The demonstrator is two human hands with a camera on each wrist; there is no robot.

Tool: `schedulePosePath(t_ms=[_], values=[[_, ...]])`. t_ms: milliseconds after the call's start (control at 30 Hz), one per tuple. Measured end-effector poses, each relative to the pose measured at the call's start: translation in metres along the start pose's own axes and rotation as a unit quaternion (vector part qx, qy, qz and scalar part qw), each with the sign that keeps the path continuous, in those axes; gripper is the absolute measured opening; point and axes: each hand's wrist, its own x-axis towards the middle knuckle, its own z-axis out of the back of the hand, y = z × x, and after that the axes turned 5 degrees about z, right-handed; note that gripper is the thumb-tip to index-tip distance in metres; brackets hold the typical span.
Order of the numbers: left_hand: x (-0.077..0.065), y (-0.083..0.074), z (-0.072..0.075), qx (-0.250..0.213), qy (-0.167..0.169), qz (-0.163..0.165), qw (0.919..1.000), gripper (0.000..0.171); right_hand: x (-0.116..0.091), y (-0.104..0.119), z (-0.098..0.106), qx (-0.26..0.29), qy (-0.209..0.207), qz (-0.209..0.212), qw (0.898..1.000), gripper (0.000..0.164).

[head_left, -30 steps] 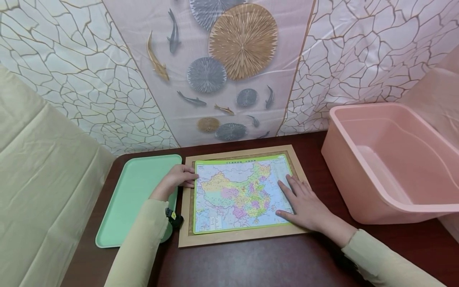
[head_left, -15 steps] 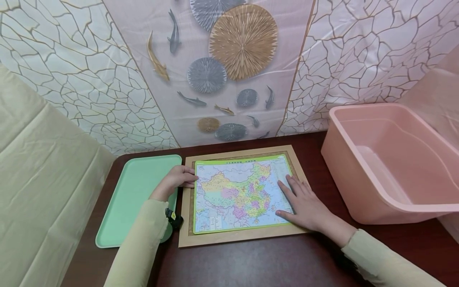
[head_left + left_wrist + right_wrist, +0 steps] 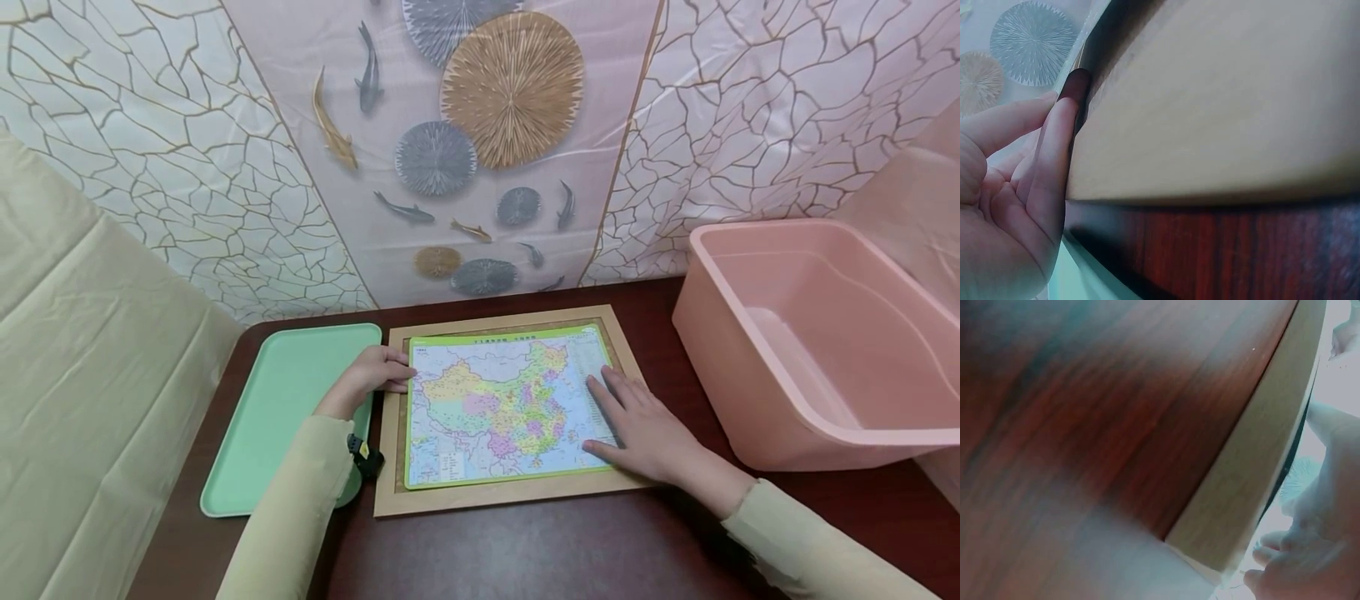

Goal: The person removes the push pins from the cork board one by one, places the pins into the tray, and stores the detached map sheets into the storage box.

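Note:
A map of China on a thin sheet with a green border lies over a light wooden frame in the head view. My left hand pinches the map's left edge. The left wrist view shows the thumb on top and a finger under the sheet, beside the frame's wood. Spread fingers of my right hand rest flat on the map's right edge, with the palm over the frame's right side. In the right wrist view the frame's corner shows beside that hand.
Left of the frame lies a green tray, partly under the left forearm. A deep pink bin stands at the right. The dark red-brown table meets a patterned cloth at the back.
My right hand has shifted very slightly to the right along the map's edge. The left hand keeps its pinch in the same place.

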Motion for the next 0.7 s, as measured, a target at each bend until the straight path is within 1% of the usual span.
schedulePosePath(t_ms=[200, 333, 567, 633, 700], values=[[0.0, -0.001, -0.001, 0.001, -0.001, 0.003, 1.0, 0.042, -0.007, 0.001, 0.009, -0.01, -0.015, 0.009, 1.0, 0.094], [0.001, 0.0, -0.001, -0.001, -0.001, 0.004, 1.0, 0.043, -0.012, 0.004, 0.022, -0.018, -0.024, 0.014, 0.999, 0.094], [0.001, 0.0, -0.002, 0.001, -0.005, 0.006, 1.0, 0.043, -0.021, 0.013, 0.048, -0.03, -0.034, 0.017, 0.999, 0.099], [0.001, 0.0, -0.002, 0.002, -0.005, 0.004, 1.0, 0.044, -0.024, 0.015, 0.055, -0.033, -0.046, 0.021, 0.998, 0.1], [0.001, 0.0, -0.002, 0.001, -0.004, 0.003, 1.0, 0.044, -0.027, 0.016, 0.06, -0.04, -0.067, 0.028, 0.997, 0.101]])
